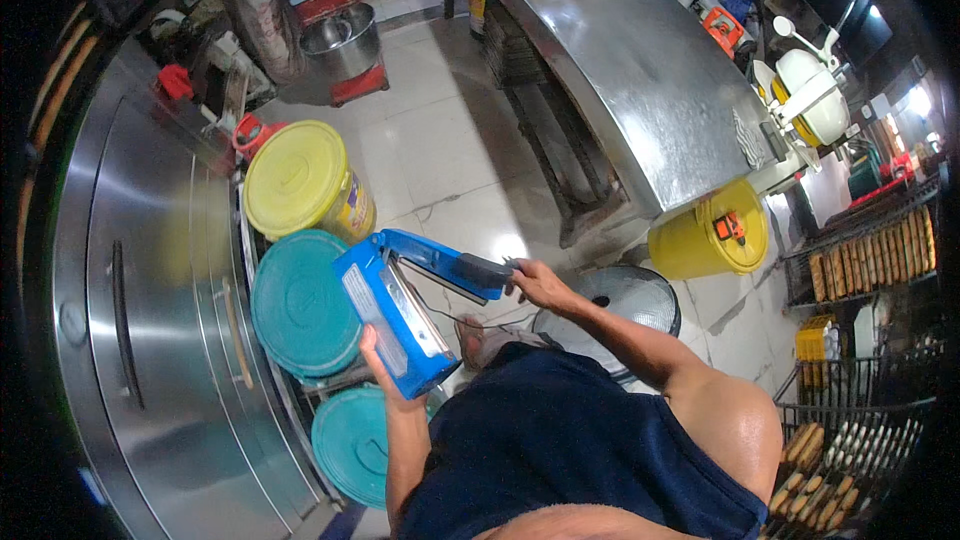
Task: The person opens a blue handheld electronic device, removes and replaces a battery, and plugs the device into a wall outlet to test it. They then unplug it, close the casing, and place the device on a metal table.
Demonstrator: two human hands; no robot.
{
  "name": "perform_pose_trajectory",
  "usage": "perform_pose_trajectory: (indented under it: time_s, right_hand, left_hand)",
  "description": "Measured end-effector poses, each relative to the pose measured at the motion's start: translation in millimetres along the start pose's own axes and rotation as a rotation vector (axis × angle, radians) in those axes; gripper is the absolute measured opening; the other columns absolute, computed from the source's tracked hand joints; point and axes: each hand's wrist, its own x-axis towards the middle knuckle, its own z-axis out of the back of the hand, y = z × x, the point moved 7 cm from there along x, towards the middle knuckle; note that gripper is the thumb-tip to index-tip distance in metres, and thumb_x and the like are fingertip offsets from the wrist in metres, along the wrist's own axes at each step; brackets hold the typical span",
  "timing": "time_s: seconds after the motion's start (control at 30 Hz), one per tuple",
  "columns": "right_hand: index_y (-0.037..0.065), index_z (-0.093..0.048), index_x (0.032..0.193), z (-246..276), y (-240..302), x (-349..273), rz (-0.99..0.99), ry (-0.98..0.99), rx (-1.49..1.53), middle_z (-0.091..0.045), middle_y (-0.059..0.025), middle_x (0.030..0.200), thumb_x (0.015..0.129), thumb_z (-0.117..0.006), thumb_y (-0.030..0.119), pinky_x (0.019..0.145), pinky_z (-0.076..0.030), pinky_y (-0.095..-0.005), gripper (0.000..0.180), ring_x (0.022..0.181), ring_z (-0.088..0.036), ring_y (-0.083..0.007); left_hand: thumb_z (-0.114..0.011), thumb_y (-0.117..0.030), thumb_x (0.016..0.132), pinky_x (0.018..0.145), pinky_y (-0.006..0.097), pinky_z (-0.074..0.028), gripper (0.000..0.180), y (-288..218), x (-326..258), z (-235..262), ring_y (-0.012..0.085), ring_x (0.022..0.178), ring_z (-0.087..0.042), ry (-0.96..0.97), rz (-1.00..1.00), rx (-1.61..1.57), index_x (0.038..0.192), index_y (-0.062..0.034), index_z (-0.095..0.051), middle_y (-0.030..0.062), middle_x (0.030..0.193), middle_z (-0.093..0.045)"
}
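A blue hand-held impulse sealer (pixel 383 325) is held up in front of my body, its hinged arm (pixel 432 257) swung apart from the base. My left hand (pixel 382 365) is closed around the near left side of the base, the thumb along its edge. At the black far end of the arm, the fingers of my right hand (pixel 538 287) are bent and grip the tip. A dark cord runs below the sealer toward the right. Nothing lies between the arm and the base.
Turquoise lidded tubs (pixel 305 305) and a yellow lidded bucket (pixel 295 180) stand at left beside steel oven doors (pixel 150 270). Ahead right is a steel table (pixel 650 70) with bread at its far end. A yellow bin (pixel 690 245) sits under its corner; bread racks (pixel 870 260) line the right.
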Motion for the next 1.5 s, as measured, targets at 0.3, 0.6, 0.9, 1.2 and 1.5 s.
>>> perform_pose_trajectory:
  time_s: [0.3, 0.6, 0.9, 1.2, 1.5]
  right_hand:
    - [-0.001, -0.064, 0.110, 123.0, 215.7, 233.6, 0.222, -0.233, 0.129, -0.068, -0.0079, 0.081, 0.100, -0.056, 0.032, 0.056, -0.053, -0.0297, 0.035, 0.065, -0.062, -0.0140]
    - [0.007, -0.065, 0.098, 420.6, 527.8, 281.0, 0.952, -0.797, -0.048, -0.065, -0.0044, 0.078, 0.100, -0.053, 0.037, 0.055, -0.047, -0.0279, 0.033, 0.063, -0.058, -0.0115]
    - [0.005, -0.066, 0.100, 594.5, 530.1, 241.5, 0.649, -1.676, -0.329, -0.066, -0.0043, 0.080, 0.104, -0.047, 0.031, 0.058, -0.049, -0.0278, 0.032, 0.066, -0.062, -0.0130]
    - [0.006, -0.066, 0.103, 696.3, 472.9, 329.4, 0.248, -1.810, -0.473, -0.066, -0.0047, 0.083, 0.104, -0.048, 0.032, 0.059, -0.049, -0.0282, 0.031, 0.067, -0.062, -0.0133]
    - [0.006, -0.065, 0.106, 769.0, 517.4, 486.4, 0.085, -1.791, -0.632, -0.067, -0.0052, 0.085, 0.104, -0.048, 0.032, 0.061, -0.050, -0.0286, 0.031, 0.068, -0.063, -0.0136]
  left_hand:
    - [-0.049, -0.045, 0.095, 0.084, 0.040, -0.054, 0.058, -19.7, 217.9, -46.1, 0.0235, 0.099, -0.064, 0.168, 0.198, -0.038, 0.133, -0.0018, -0.050, 0.0115, 0.116, -0.063]
    - [-0.048, -0.053, 0.094, 0.074, 0.042, -0.060, 0.063, -17.9, 479.4, -184.7, 0.0280, 0.085, -0.070, 0.345, 0.514, 0.016, 0.129, -0.0013, -0.052, 0.0145, 0.105, -0.068]
    - [-0.054, -0.057, 0.091, 0.079, 0.039, -0.061, 0.069, 45.1, 719.5, -362.9, 0.0238, 0.093, -0.070, 0.658, 0.719, 0.183, 0.132, -0.0017, -0.050, 0.0140, 0.110, -0.066]
    - [-0.060, -0.050, 0.090, 0.095, 0.045, -0.056, 0.072, 114.1, 923.9, -452.4, 0.0287, 0.109, -0.065, 0.687, 0.805, 0.215, 0.142, -0.0033, -0.042, 0.0175, 0.127, -0.061]
    - [-0.056, -0.060, 0.090, 0.087, 0.050, -0.058, 0.078, 169.4, 1110.4, -555.5, 0.0376, 0.107, -0.065, 0.726, 0.847, 0.212, 0.141, -0.0022, -0.041, 0.0206, 0.122, -0.059]
